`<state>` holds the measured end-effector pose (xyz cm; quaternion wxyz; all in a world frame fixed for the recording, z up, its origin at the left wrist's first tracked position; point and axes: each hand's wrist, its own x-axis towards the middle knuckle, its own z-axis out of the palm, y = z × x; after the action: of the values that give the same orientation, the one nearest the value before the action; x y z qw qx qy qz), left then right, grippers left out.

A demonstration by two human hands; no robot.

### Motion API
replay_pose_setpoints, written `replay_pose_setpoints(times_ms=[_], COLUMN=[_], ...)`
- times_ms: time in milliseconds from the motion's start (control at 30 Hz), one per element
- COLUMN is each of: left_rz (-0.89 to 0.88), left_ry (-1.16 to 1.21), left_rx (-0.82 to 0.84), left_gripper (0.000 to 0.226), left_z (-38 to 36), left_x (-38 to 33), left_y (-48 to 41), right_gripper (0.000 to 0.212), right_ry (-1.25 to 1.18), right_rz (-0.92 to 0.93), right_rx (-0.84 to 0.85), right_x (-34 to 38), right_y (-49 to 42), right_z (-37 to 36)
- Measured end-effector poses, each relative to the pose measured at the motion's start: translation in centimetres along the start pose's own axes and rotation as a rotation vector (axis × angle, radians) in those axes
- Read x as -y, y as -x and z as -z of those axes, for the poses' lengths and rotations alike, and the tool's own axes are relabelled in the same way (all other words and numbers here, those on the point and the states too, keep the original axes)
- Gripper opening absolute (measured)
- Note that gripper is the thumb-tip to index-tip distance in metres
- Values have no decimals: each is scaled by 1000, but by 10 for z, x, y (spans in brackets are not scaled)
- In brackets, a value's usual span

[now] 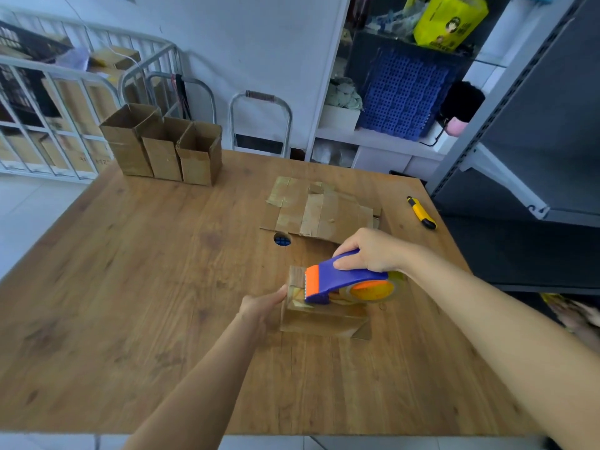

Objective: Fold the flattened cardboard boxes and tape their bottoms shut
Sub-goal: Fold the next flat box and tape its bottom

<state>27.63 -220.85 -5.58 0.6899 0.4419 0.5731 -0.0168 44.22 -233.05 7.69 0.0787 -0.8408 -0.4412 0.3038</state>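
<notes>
The right hand's fingers (352, 259) curl over the blue handle of the tape dispenser (341, 282), thumb tucked under, in a firm grip. The dispenser's orange toothed edge sits on the left end of the small box (321, 319), where the closed flaps show a strip of clear tape. The left hand (263, 305) clasps that same end from the side. Its thumb lies against the cardboard, and the other fingers are mostly hidden, so how far they wrap round cannot be told.

The box lies on its side on the wooden table (130, 287), near the front and right of centre.

The step looks like cutting or pressing down the tape at the bottom seam. To do it well, the left hand should brace the box so it does not slide. The right hand should tip the teeth down into the tape and twist for a clean tear, then rub the loose end flat over the edge.

Farther off lie a stack of flattened boxes (321, 212), just behind the work, and a yellow knife (421, 212) to its right. Three folded boxes (162, 147) stand open-topped at the far left corner.
</notes>
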Motion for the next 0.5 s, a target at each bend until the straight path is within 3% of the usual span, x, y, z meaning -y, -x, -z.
replay_pose_setpoints(times_ms=[33, 100, 200, 267, 367, 500], left_rz=[14, -54, -454, -670, -683, -645], left_ry=[-20, -59, -147, -272, -489, -571], left_rx=[-3, -77, -167, -29, 150, 244], left_gripper=[94, 79, 50, 51, 35, 36], left_z=[1, -2, -4, -1, 11, 23], left_x=[4, 8, 4, 5, 14, 10], left_y=[-1, 2, 15, 28, 28, 36], right_gripper=[26, 26, 25, 26, 26, 29], right_ry=[-1, -4, -6, 5, 13, 28], right_rz=[0, -8, -17, -16, -23, -28], right_rx=[-2, -4, -7, -12, -12, -15], right_x=[0, 0, -1, -1, -2, -2], right_y=[0, -1, -1, 0, 0, -1], right_z=[0, 0, 0, 0, -1, -2])
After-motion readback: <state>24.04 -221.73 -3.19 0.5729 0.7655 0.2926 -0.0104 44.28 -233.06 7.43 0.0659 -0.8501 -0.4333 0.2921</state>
